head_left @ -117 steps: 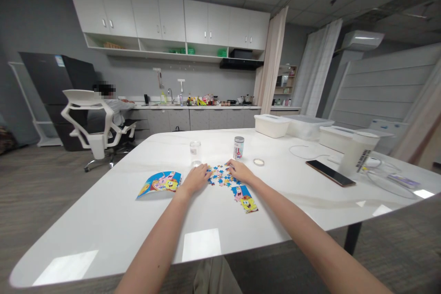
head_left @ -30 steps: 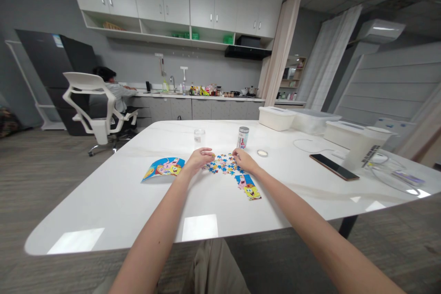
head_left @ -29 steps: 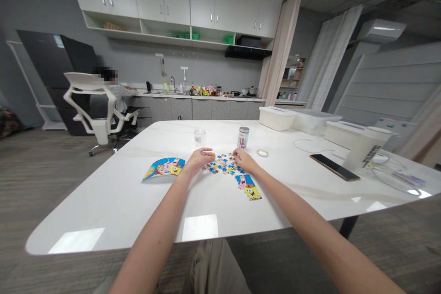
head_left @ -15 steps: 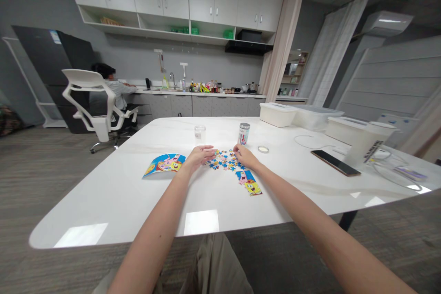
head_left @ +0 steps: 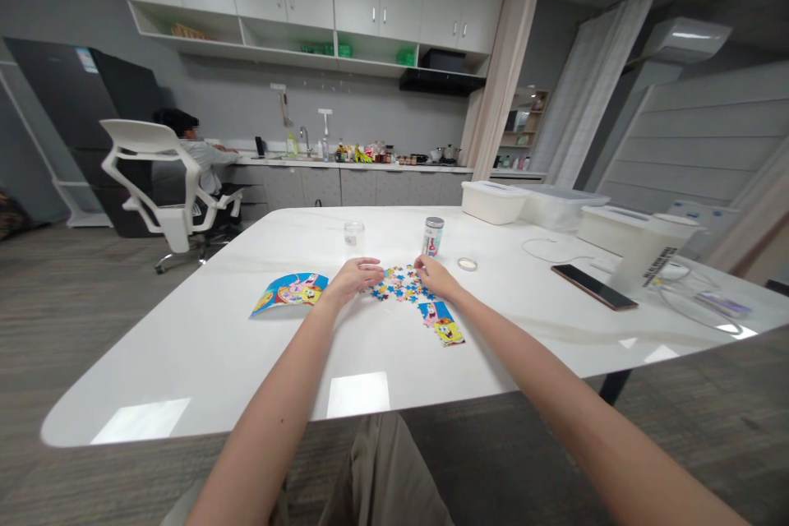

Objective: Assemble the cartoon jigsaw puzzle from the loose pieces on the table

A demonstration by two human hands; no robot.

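Loose jigsaw puzzle pieces (head_left: pixel 399 286), blue, yellow and white, lie in a pile between my hands. My left hand (head_left: pixel 354 279) rests at the pile's left edge, fingers stretched out and holding nothing that I can see. At the right edge, my right hand (head_left: pixel 436 275) has its fingers curled together, tips down among the pieces; whatever is between them is hidden. Just below it lies a joined puzzle section (head_left: pixel 442 324) with a pink and a yellow cartoon figure. A curved picture sheet (head_left: pixel 289 294) with similar figures is left of my left hand.
Behind the pile stand a clear jar (head_left: pixel 354 239) and a silver-lidded printed can (head_left: pixel 433 237). A round lid (head_left: pixel 467 264) lies to the right. Farther right are a phone (head_left: pixel 592 287), a tilted white cup (head_left: pixel 657 253), cables and storage boxes (head_left: pixel 493 204). A person sits at the back counter.
The whole view has shifted slightly. Both hands stay beside the pile in almost the same pose, and the puzzle section and picture sheet lie where they were.
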